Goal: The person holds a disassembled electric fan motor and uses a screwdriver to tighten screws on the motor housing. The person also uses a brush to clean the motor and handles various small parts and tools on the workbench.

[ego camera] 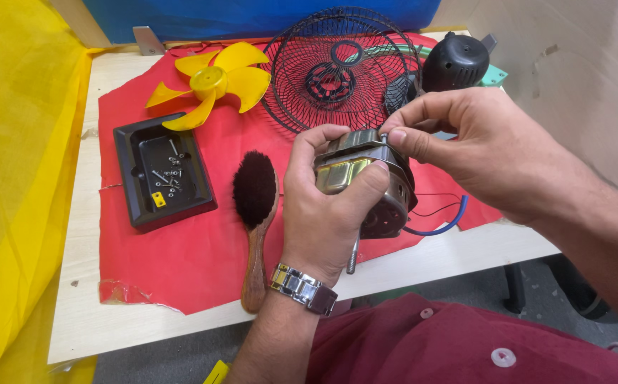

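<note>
The fan motor is being gripped above the worktop's near edge by the left hand, while its top is being pinched by the right hand. If that grip is loosened, it could be dropped, straining the blue wire.

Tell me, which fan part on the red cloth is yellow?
The fan blade, lying at the back left of the red cloth. The wire guard and the motor cover beside it are both black.
</note>
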